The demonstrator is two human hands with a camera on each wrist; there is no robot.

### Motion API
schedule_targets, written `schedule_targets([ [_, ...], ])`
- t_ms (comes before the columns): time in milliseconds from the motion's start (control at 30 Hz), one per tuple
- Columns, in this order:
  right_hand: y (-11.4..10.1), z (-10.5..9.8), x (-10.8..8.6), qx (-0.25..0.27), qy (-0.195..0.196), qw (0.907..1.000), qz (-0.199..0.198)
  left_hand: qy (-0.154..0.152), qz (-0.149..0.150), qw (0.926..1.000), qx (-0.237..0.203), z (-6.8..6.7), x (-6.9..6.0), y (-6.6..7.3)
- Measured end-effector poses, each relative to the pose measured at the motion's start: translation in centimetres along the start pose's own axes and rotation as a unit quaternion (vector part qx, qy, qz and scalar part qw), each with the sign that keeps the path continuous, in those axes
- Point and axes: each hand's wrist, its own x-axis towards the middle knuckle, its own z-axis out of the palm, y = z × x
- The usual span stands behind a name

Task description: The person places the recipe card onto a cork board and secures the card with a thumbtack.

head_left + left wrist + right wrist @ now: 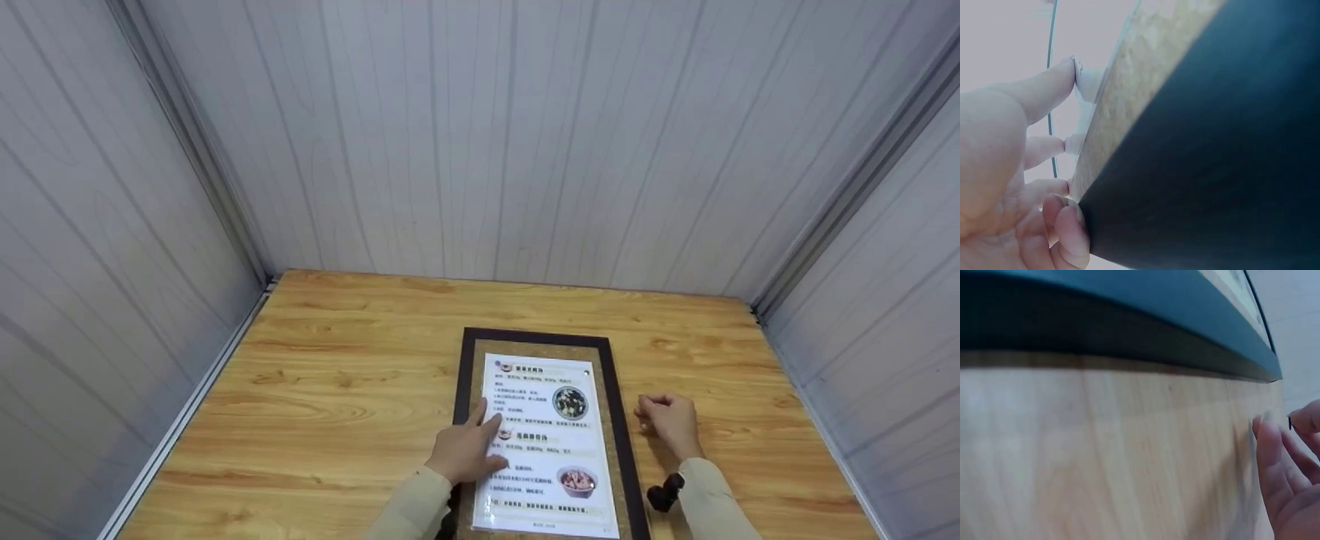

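Note:
A laminated recipe sheet (540,405) with printed text and two food pictures lies on a dark-framed cork board (475,379). Near its upper right corner is a small round pin head (587,373). My left hand (469,450) rests over the sheet's left side, fingers spread and touching it; the left wrist view shows fingertips along the sheet's edge beside the cork (1140,62). Right of the frame, my right hand (673,421) stays over the table with thumb and fingers pinched together. At its fingertips a small dark pin-like piece (1290,422) shows, mostly hidden.
The board lies on a wood-grain table (337,390). Pale panelled walls (465,135) enclose the table at the back and on both sides. The dark frame's raised edge (1129,320) runs between the right hand and the sheet.

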Motion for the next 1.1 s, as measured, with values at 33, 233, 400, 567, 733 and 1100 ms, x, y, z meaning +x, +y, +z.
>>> schedule_targets([
  [33,-0.1,-0.1,-0.1,0.001,0.002,1.0000,-0.002,-0.001,0.000,1.0000,0.001,0.0,0.1,0.0],
  [233,-0.7,-0.2,-1.0,0.013,-0.001,0.9998,-0.017,-0.007,-0.007,1.0000,0.000,0.4,0.0,-0.1],
  [400,-1.3,0.1,-1.8,0.060,-0.008,0.9979,-0.024,-0.007,-0.011,0.9999,-0.008,0.3,0.0,0.0],
  [567,-1.7,0.9,-2.8,0.119,-0.005,0.9925,-0.028,-0.007,-0.008,0.9999,-0.005,0.2,0.0,0.0],
  [733,-2.3,2.3,-4.0,0.156,-0.015,0.9870,-0.035,-0.002,-0.008,1.0000,0.001,0.1,0.1,-0.1],
  [1100,-4.0,5.4,-6.6,0.119,-0.144,0.9810,-0.053,-0.010,-0.015,0.9998,-0.004,0.2,0.2,-0.3],
])
